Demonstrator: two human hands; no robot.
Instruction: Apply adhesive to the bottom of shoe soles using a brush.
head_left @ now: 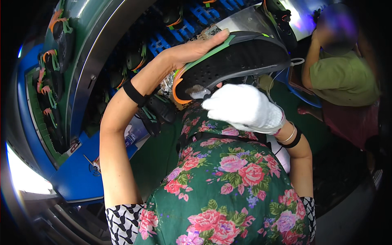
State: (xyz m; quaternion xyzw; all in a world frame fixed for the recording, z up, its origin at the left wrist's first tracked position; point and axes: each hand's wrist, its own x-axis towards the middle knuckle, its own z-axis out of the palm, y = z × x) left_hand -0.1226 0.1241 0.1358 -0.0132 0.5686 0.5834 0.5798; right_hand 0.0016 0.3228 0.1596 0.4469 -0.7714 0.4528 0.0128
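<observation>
1. Left hand (192,51): bare, fingers flat along the shoe (232,61), gripping its side, sole up.
2. Shoe held mid-air above lap, off the conveyor (87,61).
3. Right hand (245,110): white glove, closed at the heel; looks like wiping or inspection. Next likely needs a steady grip.

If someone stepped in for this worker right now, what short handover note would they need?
Left hand: bare, holding a black shoe sole-up by its side, near the heel end.
Right hand: in a white glove, pressed against the sole at the orange-edged end nearest the body.
Nearby: more black shoes with orange and green trim sit on the green conveyor at left. Another person sits at right.
Done: shoe picked up. Left: whatever the gloved hand is doing on the sole; I cannot tell how far along.
</observation>
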